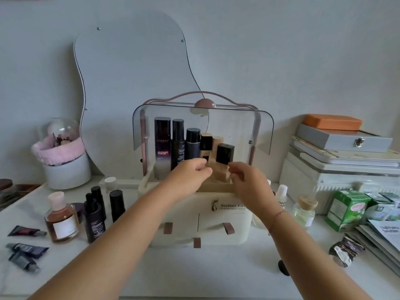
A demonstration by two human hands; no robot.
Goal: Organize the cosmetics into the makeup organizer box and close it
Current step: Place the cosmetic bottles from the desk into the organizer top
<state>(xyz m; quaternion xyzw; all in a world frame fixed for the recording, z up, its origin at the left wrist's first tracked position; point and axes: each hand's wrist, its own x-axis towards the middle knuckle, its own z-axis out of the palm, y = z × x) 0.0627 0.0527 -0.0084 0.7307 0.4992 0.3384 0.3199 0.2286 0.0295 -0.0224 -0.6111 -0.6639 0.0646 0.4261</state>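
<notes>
The cream makeup organizer box (pixel 229 215) stands at the table's middle with its clear lid (pixel 238 128) raised. Inside stand a tall L'Oreal bottle (pixel 162 144), two dark bottles (pixel 178 141) and black-capped beige foundation bottles. Both hands reach into the top compartment. My right hand (pixel 242 176) grips the base of a tilted beige foundation bottle (pixel 223 163) with a black cap. My left hand (pixel 192 172) touches the same bottle from the left with curled fingers. Loose on the table's left are an amber bottle (pixel 61 217), dark bottles (pixel 95 213) and small tubes (pixel 26 252).
A wavy mirror (pixel 129 72) leans on the wall behind the box. A pink-trimmed white pot (pixel 67 169) sits at the left. Stacked boxes (pixel 342 152), a green carton (pixel 346 211), papers and a crumpled wrapper (pixel 346 250) crowd the right. Small clear bottles (pixel 304 211) stand right of the box.
</notes>
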